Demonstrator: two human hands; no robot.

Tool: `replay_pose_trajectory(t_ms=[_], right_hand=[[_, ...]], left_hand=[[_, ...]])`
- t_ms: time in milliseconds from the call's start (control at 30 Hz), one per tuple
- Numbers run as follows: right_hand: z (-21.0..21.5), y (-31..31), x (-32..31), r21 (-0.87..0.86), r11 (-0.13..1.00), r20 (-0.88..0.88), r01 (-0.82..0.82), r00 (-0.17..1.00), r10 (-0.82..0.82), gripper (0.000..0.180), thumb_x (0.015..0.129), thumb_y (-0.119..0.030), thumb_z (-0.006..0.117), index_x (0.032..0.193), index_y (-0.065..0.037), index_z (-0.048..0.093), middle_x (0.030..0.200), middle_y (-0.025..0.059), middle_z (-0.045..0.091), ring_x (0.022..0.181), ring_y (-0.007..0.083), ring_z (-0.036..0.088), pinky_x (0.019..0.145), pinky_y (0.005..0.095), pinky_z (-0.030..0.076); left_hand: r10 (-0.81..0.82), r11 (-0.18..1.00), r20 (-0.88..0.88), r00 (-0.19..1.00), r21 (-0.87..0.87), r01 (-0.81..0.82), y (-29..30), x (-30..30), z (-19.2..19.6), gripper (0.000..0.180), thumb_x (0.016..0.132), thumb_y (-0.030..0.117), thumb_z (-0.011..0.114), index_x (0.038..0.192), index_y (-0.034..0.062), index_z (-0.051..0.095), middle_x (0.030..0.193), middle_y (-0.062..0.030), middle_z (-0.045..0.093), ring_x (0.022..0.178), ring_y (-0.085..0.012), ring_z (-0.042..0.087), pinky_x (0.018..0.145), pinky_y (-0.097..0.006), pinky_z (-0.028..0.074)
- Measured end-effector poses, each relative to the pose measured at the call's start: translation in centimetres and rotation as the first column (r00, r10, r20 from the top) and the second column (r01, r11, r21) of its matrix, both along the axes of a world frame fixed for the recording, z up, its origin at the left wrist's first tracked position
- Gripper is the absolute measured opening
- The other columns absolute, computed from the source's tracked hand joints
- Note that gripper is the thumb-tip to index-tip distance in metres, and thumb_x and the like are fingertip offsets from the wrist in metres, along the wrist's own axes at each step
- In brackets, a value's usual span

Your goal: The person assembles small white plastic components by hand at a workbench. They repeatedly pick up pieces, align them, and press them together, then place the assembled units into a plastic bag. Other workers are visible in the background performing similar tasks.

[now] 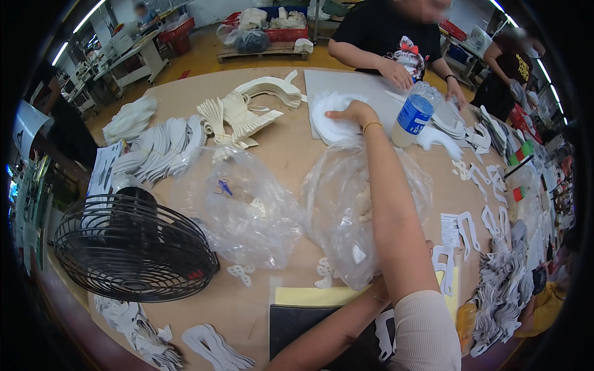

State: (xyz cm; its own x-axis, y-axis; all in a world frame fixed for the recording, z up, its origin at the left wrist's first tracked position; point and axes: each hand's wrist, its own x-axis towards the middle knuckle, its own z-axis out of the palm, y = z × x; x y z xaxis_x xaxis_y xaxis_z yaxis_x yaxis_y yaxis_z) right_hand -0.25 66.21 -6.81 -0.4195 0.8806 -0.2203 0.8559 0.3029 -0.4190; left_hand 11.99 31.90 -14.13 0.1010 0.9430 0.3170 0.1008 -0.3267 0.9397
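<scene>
Across the tan table [291,145], the right hand [354,114] stretches forward onto white padding [327,130], left hand [380,288] mostly hidden, both grips unclear.

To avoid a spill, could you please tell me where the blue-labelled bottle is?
In the head view, the blue-labelled bottle is upper right of centre, right of the right hand.

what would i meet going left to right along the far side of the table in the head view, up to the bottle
white bundle, cream stacked pieces, white padding under the right hand, blue-labelled bottle
</scene>
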Motion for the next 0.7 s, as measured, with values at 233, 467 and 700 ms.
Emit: replay_pose_trajectory(t_ms=[233, 467, 700], right_hand=[[-1.1, 0.9, 0.8, -0.098, 0.995, -0.424, 0.012, 0.904, -0.053, 0.115, 0.057, -0.057, 0.088, 0.134, 0.017, 0.048, 0.130, 0.0320, 0.058, 0.119, 0.0375, 0.061, 0.102, 0.0382, 0.046], [-1.6, 1.5, 0.2, -0.059, 0.998, -0.277, 0.003, 0.961, -0.019, 0.107, 0.055, -0.032, 0.094, 0.138, 0.014, 0.045, 0.134, 0.0301, 0.056, 0.124, 0.0375, 0.057, 0.105, 0.0377, 0.043], [-1.4, 0.1, 1.5, -0.334, 0.940, -0.542, -0.075, 0.831, -0.127, 0.081, 0.065, -0.015, 0.087, 0.135, 0.006, 0.053, 0.127, 0.0185, 0.063, 0.114, 0.0284, 0.061, 0.101, 0.0352, 0.044]], left_hand=[[-0.032, 0.999, 0.117, 0.993, 0.040, 0.028, 0.2, 0.3, -0.1, 0.009, 0.093, 0.011, 0.060, 0.095, 0.0036, 0.063, 0.082, -0.0105, 0.060, 0.077, -0.0270, 0.058, 0.073, -0.039, 0.046], [-0.041, 0.999, 0.060, 0.997, 0.031, 0.039, 0.1, 0.2, 0.6, 0.007, 0.092, 0.009, 0.060, 0.095, 0.0033, 0.063, 0.083, -0.0112, 0.059, 0.076, -0.0273, 0.057, 0.071, -0.039, 0.045], [-0.064, 0.998, 0.129, 0.990, 0.014, 0.062, 0.2, 0.3, 0.5, 0.010, 0.094, 0.011, 0.059, 0.097, 0.0031, 0.063, 0.083, -0.0105, 0.058, 0.078, -0.0265, 0.056, 0.073, -0.038, 0.045]])
